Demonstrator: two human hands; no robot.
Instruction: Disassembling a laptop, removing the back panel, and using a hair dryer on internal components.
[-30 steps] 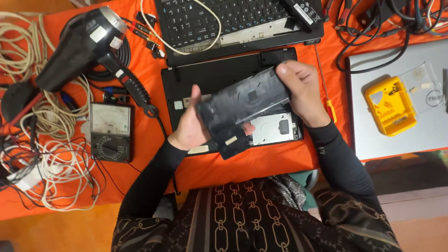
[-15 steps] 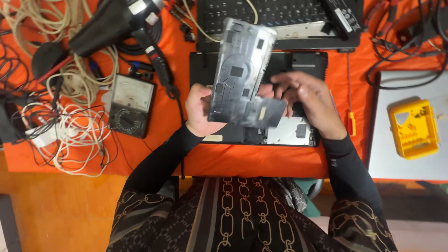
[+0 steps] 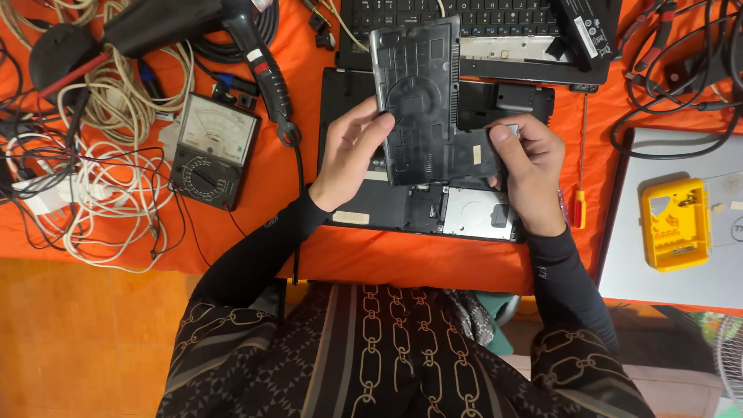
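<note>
The left hand (image 3: 350,155) grips the left long edge of a black plastic cover panel (image 3: 422,101), thumb on the ribbed inner face toward the viewer, fingers curled behind it. The right hand (image 3: 528,170) pinches the panel's lower right corner, where a shorter tab juts out sideways; its thumb (image 3: 501,136) presses on the front of that tab and the fingers wrap behind. Neither hand is spread; both are closed on the panel.

The panel is held up off the bench (image 3: 402,259), clear of what lies below. Its long axis runs near to far, almost straight away from the person, leaning slightly left at the far end. The near end sits between the two hands; the far end reaches over the edge of a keyboard (image 3: 480,15). The left hand holds it about halfway along, the right hand only at the near corner, so the left carries most of its length.

Directly under the panel lies an opened black laptop base (image 3: 402,209), underside up, with a silvery drive (image 3: 474,213) showing in its near right bay, just below the right hand.

Left of the base are a black meter with a dial (image 3: 213,151) and a tangle of pale cables (image 3: 101,193). Right of it lie a red-handled screwdriver (image 3: 579,205), a closed silver laptop (image 3: 689,271) and a yellow plastic case (image 3: 675,223) on top of it.
</note>
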